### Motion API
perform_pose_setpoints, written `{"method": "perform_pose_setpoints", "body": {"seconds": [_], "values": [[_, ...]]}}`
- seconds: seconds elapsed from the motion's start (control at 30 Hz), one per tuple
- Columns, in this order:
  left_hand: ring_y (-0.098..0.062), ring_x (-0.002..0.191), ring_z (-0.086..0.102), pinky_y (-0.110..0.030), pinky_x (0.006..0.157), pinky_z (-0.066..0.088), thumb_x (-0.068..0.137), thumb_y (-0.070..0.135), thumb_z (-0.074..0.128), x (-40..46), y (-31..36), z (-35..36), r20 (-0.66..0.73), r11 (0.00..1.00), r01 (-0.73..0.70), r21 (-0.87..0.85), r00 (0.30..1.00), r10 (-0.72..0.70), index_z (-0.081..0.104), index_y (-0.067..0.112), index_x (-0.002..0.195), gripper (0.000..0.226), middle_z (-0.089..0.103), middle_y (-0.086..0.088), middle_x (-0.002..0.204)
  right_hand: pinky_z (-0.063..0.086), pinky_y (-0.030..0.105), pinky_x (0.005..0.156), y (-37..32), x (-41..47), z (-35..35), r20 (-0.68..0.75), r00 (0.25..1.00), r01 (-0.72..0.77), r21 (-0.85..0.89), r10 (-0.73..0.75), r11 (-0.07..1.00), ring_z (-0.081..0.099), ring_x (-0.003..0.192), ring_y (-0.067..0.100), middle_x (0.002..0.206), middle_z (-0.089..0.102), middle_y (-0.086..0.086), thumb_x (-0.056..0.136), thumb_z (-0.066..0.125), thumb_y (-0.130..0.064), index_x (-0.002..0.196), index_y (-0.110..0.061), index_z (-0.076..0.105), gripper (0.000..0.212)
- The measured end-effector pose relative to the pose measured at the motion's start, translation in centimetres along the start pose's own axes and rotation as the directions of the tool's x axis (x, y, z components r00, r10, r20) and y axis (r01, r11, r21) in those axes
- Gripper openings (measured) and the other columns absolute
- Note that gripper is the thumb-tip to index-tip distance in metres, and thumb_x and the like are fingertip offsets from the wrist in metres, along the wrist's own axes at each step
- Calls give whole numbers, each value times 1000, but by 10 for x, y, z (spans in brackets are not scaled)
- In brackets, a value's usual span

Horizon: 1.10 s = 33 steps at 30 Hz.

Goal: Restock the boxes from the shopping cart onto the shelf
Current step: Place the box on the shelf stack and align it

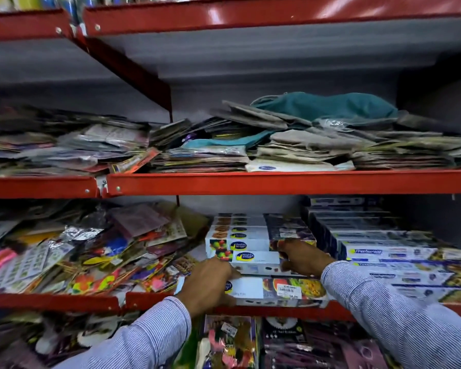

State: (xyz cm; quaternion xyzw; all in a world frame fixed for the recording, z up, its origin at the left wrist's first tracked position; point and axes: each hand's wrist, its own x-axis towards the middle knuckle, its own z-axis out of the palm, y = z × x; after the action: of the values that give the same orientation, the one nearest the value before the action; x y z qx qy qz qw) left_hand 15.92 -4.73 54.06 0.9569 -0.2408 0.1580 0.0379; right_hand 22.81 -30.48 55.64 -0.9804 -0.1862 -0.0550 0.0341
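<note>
On the lower shelf (250, 310) our hands — left (208, 283), right (304, 258) — rest flat on the stacked boxes (250, 258), gripping nothing, squaring them; next we likely need another from the cart — unseen.

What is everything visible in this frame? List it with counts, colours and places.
long boxes: stack of several, white and purple, middle shelf centre
blue-and-white boxes: taller stack, count unclear, right of that stack
front box: one, white with food print and price label, shelf edge
loose packets: many, multicoloured, middle shelf left
flat packets: many, grey and teal, upper shelf
shelf rails: red, three levels
packets: several, dark, bottom shelf
left hand: on front box, striped sleeve
right hand: on centre stack
</note>
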Motion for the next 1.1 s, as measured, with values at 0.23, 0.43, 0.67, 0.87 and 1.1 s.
{"method": "perform_pose_setpoints", "body": {"seconds": [0.23, 0.43, 0.67, 0.87, 1.1], "values": [[-19, 106, 69, -34, 86, 57, 72, 56, 78, 14, -8, 15, -15, 999, -23, 24, 1000, 24, 67, 36, 128, 60, 75, 9, 120, 47, 36, 81, 6, 13, 25, -75, 997, 36, 52, -32, 998, 55, 95, 28, 107, 54, 10, 86, 70, -21, 100, -16, 53, 23], [-17, 112, 66, -33, 90, 54, 73, 56, 77, 20, -11, 22, -23, 1000, -26, 8, 999, 27, 66, 35, 129, 61, 71, 12, 127, 52, 35, 81, 5, 18, 28, -127, 990, 67, 81, -56, 994, 60, 93, 27, 103, 62, 7, 82, 75, -26, 97, -14, 62, 24], [-15, 110, 66, -32, 89, 55, 74, 56, 77, 25, -10, 26, -4, 1000, -23, -4, 1000, 23, 66, 35, 129, 59, 72, 13, 127, 55, 32, 81, 6, 19, 29, -170, 985, -21, 82, 35, 996, 70, 96, 28, 103, 74, 8, 76, 82, -37, 104, -14, 74, 37], [-16, 110, 67, -33, 90, 56, 71, 50, 81, 28, -7, 25, -1, 1000, -11, -18, 1000, 11, 68, 33, 128, 61, 72, 12, 126, 48, 29, 64, 1, 27, 31, -167, 980, -103, 37, 108, 994, 71, 78, 28, 87, 74, 13, 73, 83, -33, 87, -8, 74, 30], [-19, 102, 68, -33, 83, 56, 71, 50, 82, 33, -9, 18, -11, 1000, -7, -15, 1000, 7, 69, 35, 125, 57, 77, 8, 115, 59, 32, 71, 11, 27, 11, -149, 986, -41, 186, 70, 982, 73, 81, 21, 99, 78, 7, 80, 80, -29, 95, -14, 80, 21]]}}
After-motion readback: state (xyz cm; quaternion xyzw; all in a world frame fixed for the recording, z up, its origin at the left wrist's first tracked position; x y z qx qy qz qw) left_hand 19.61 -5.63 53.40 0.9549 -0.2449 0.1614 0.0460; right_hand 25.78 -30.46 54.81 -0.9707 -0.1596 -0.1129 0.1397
